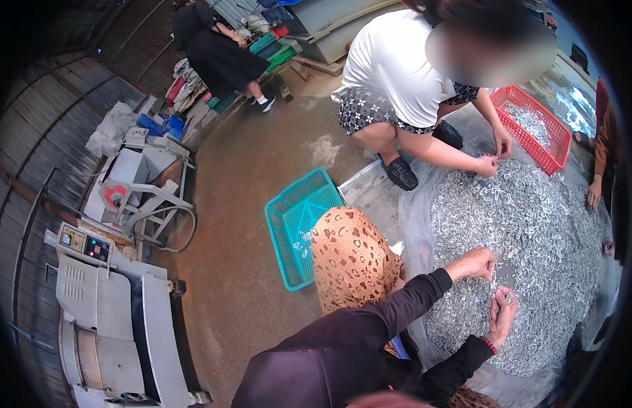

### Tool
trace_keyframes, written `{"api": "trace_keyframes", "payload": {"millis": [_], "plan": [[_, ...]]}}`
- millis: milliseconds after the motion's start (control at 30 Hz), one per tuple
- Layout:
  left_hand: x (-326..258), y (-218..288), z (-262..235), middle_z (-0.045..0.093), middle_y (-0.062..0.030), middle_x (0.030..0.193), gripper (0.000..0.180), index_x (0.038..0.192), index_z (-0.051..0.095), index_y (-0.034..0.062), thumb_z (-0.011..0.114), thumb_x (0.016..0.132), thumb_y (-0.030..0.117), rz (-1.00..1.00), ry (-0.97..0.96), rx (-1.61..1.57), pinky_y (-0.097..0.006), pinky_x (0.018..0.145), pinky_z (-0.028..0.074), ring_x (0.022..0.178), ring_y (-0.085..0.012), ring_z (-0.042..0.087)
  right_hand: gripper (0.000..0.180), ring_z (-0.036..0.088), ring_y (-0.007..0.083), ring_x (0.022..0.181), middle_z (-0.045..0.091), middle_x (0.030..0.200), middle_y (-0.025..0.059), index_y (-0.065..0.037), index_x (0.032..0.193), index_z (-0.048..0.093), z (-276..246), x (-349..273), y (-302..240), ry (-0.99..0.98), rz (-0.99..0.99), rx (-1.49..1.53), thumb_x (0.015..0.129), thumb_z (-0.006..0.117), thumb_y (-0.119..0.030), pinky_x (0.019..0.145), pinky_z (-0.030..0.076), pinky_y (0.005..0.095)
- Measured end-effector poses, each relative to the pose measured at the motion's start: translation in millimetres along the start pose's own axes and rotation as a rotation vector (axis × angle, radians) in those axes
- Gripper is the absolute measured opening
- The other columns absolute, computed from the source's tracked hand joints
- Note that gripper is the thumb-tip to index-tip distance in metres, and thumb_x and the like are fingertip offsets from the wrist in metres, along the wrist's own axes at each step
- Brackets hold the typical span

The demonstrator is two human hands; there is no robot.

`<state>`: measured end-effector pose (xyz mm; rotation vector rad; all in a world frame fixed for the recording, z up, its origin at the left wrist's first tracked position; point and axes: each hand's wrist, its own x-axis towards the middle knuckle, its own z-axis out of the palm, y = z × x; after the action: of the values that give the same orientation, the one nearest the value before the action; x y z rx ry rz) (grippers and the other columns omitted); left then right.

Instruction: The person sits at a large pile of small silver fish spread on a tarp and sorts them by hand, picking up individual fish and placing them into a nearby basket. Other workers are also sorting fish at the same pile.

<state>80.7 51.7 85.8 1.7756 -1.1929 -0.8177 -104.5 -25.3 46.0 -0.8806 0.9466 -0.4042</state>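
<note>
Two-handed pinching of small silvery pieces (493,280) by left hand (475,264) and right hand (503,315), too small to tell in detail. Positioned over metal heap (534,224), right of frame, below red basket (522,139).

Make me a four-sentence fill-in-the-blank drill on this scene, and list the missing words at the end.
1. A red band circles the wrist of the ____ hand.
2. Beyond the left hand, a person in a ____ top crouches beside the heap of small silvery pieces.
3. The turquoise basket stands to the ____ of the leopard-print cloth.
4. Of the turquoise basket and the red basket, the ____ one holds more pieces.

Missing words: right; white; left; red.
</note>
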Motion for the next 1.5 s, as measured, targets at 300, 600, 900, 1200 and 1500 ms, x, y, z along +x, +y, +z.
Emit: {"api": "trace_keyframes", "payload": {"millis": [300, 600, 900, 1200, 1500], "plan": [[-8.0, 38.4, 38.4, 0.064, -0.0126, 0.077, 0.018, 0.086, 0.058, 0.0032, 0.065, 0.079, 0.018, 0.083, 0.131, 0.104, -0.041, 0.065, 0.048, 0.075, -0.0310, 0.063, 0.022, 0.046, 0.0025, 0.066, 0.056, 0.095, -0.0002, -0.005, 0.109, 0.057, 38.9, -1.0, -12.1, 0.503, -0.489, 0.197, 0.088, 0.059, -0.006, 0.049, 0.034, 0.0117], [-3.9, 41.7, 21.4, 0.065, -0.0092, 0.089, 0.018, 0.094, 0.065, 0.0012, 0.063, 0.076, 0.002, 0.324, 0.422, -0.089, -0.031, 0.068, 0.051, 0.079, -0.0208, 0.064, 0.035, 0.057, 0.0085, 0.079, 0.063, 0.095, 0.0071, 0.000, 0.117, 0.054, 68.0, -5.7, -11.2, 0.379, -0.628, -0.264, 0.085, 0.064, -0.010, 0.061, 0.047, 0.0202], [4.6, 37.4, 12.0, 0.066, -0.0102, 0.090, 0.015, 0.094, 0.063, -0.0052, 0.065, 0.083, 0.004, -0.005, 0.264, -0.550, -0.025, 0.064, 0.054, 0.075, -0.0141, 0.063, 0.016, 0.050, 0.0058, 0.047, 0.065, 0.077, 0.0102, 0.001, 0.096, 0.059, 69.8, -19.1, -36.7, 0.309, -0.413, 0.385, 0.082, 0.064, -0.001, 0.037, 0.031, 0.0164], [1.3, 47.8, 12.2, 0.066, -0.0094, 0.086, 0.028, 0.103, 0.059, -0.0050, 0.069, 0.081, 0.009, -0.076, 0.085, -0.544, -0.023, 0.065, 0.050, 0.071, -0.0129, 0.062, 0.012, 0.049, 0.0056, 0.050, 0.060, 0.070, 0.0045, -0.002, 0.096, 0.059, 60.4, -14.6, -29.8, 0.272, -0.445, 0.562, 0.084, 0.062, -0.001, 0.038, 0.031, 0.0157], [-5.6, 54.3, 3.6, 0.066, -0.0075, 0.083, 0.030, 0.106, 0.060, -0.0054, 0.068, 0.083, 0.011, -0.226, -0.051, -0.738, -0.021, 0.060, 0.046, 0.068, -0.0094, 0.059, 0.012, 0.052, 0.0051, 0.058, 0.059, 0.078, 0.0015, -0.004, 0.097, 0.060, 55.5, -16.4, -25.7, 0.206, -0.426, 0.579, 0.086, 0.063, -0.004, 0.041, 0.033, 0.0137]]}}
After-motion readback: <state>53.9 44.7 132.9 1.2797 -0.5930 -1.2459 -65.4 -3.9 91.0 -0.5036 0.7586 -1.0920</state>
